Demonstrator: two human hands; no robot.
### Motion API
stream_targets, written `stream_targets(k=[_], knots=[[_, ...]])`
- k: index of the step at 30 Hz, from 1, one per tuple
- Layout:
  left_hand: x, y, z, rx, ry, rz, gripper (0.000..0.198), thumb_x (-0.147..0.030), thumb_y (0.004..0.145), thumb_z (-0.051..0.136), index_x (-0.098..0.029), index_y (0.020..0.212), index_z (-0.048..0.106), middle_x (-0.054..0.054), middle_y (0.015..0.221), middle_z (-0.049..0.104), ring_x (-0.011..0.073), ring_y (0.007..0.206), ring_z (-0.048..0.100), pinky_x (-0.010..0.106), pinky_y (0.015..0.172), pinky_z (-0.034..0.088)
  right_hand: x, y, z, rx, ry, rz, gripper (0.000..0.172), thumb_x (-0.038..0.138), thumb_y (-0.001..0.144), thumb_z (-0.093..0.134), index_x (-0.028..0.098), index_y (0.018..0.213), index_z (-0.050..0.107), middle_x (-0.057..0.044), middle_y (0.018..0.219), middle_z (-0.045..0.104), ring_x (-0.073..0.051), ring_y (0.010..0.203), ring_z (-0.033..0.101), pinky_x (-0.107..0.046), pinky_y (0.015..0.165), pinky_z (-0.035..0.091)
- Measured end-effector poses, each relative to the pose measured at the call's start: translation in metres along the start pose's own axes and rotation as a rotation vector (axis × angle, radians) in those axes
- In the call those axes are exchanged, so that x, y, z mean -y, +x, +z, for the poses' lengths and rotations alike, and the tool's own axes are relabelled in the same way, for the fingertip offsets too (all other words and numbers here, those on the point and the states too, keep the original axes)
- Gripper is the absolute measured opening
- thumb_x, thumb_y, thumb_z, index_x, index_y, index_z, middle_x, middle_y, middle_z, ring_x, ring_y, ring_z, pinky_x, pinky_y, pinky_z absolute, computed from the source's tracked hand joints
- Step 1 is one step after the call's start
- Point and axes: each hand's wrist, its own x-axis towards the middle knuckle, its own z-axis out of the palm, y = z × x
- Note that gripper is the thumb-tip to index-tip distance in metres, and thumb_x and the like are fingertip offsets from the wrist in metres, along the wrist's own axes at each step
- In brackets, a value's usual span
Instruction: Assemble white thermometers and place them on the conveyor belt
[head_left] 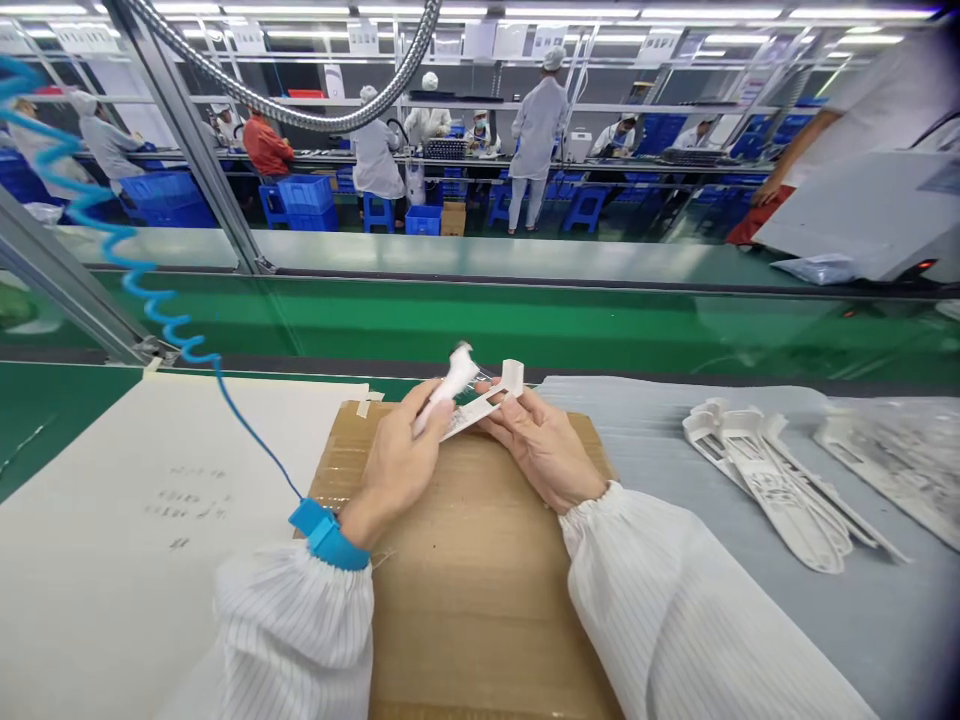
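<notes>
Handwritten marks point(189, 505) on white paper point(97, 610), unreadable

To your left lies a white sheet of paper point(112, 520) with faint handwriting, a blue coiled cord point(135, 287) running across it. Beyond the green workbench point(525, 320), co-workers in white gowns point(536, 130) stand among blue plastic crates point(304, 195).

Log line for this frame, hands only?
left hand: white piece | right hand: white plastic frame | under hands: cardboard sheet | worn: blue wrist strap
</notes>
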Motion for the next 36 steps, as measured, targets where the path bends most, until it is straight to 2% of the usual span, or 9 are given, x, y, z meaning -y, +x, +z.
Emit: stream_targets(k=[3,13,19,22,25,29,31,33,36], knots=[[0.0,-0.002,0.001,0.066,0.026,0.037,0.04,-0.041,0.092,0.061,-0.028,0.13,0.062,0.004,0.129,0.066,0.024,0.117,0.059,0.035,0.103,0.042,-0.003,-0.001,0.001,-0.006,-0.005,-0.003,0.042,0.042,0.078,0.08,0.025,0.115,0.069,-0.006,0.121,0.071,-0.024,0.114,0.065,-0.047,0.109,0.046],[0.0,-0.004,0.006,0.051,-0.014,0.048,0.04,-0.044,0.095,0.057,-0.028,0.131,0.062,0.002,0.134,0.064,0.0224,0.123,0.057,0.035,0.109,0.04,-0.009,0.001,0.001,-0.059,-0.055,-0.075,0.042,0.047,0.078,0.079,0.024,0.111,0.07,-0.005,0.119,0.071,-0.024,0.116,0.063,-0.044,0.111,0.041],[-0.009,-0.007,0.007,0.11,0.042,0.1,0.039,-0.043,0.1,0.047,-0.028,0.134,0.058,0.002,0.133,0.064,0.0212,0.119,0.059,0.031,0.1,0.044,-0.009,0.002,0.001,-0.103,-0.106,-0.101,0.042,0.046,0.076,0.081,0.024,0.11,0.07,-0.004,0.114,0.072,-0.024,0.114,0.062,-0.041,0.108,0.043],[-0.014,-0.012,0.011,0.171,0.24,0.128,0.043,-0.044,0.1,0.044,-0.028,0.139,0.051,0.006,0.129,0.065,0.0254,0.112,0.062,0.034,0.092,0.046,-0.004,0.0,0.01,-0.148,0.06,-0.019,0.041,0.055,0.079,0.075,0.023,0.104,0.07,-0.004,0.107,0.073,-0.023,0.11,0.064,-0.039,0.104,0.046],[-0.018,-0.018,0.016,0.299,0.444,0.093,0.046,-0.053,0.097,0.044,-0.024,0.131,0.057,0.011,0.112,0.071,0.0306,0.093,0.067,0.036,0.076,0.046,0.004,-0.004,0.019,-0.226,0.38,0.14,0.045,0.067,0.087,0.055,0.023,0.088,0.066,-0.001,0.078,0.069,-0.02,0.083,0.066,-0.039,0.089,0.054],[-0.019,-0.021,0.02,0.362,0.549,0.151,0.049,-0.061,0.094,0.046,-0.021,0.113,0.066,0.013,0.091,0.072,0.03,0.075,0.066,0.035,0.068,0.042,0.009,-0.008,0.017,-0.244,0.484,0.246,0.046,0.061,0.09,0.051,0.024,0.062,0.05,0.006,0.043,0.032,-0.015,0.046,0.042,-0.034,0.061,0.051],[-0.018,-0.019,0.019,0.337,0.574,0.124,0.048,-0.062,0.092,0.047,-0.021,0.107,0.068,0.011,0.083,0.071,0.0292,0.071,0.065,0.035,0.068,0.042,0.009,-0.008,0.013,-0.194,0.453,0.253,0.046,0.061,0.09,0.051,0.024,0.064,0.051,0.005,0.046,0.035,-0.015,0.05,0.045,-0.034,0.063,0.051],[-0.016,-0.016,0.017,0.264,0.606,0.065,0.047,-0.061,0.094,0.045,-0.021,0.105,0.068,0.01,0.081,0.071,0.0294,0.073,0.066,0.036,0.07,0.044,0.009,-0.006,0.011,-0.11,0.407,0.247,0.042,0.061,0.091,0.052,0.023,0.074,0.058,0.002,0.06,0.053,-0.017,0.065,0.058,-0.034,0.075,0.053],[-0.014,-0.014,0.014,0.059,0.539,0.129,0.042,-0.055,0.096,0.047,-0.025,0.122,0.06,0.01,0.111,0.071,0.0305,0.103,0.065,0.039,0.085,0.047,0.007,-0.005,0.015,0.014,0.313,0.201,0.034,0.056,0.093,0.056,0.023,0.092,0.065,-0.003,0.094,0.068,-0.02,0.1,0.064,-0.033,0.095,0.05]])
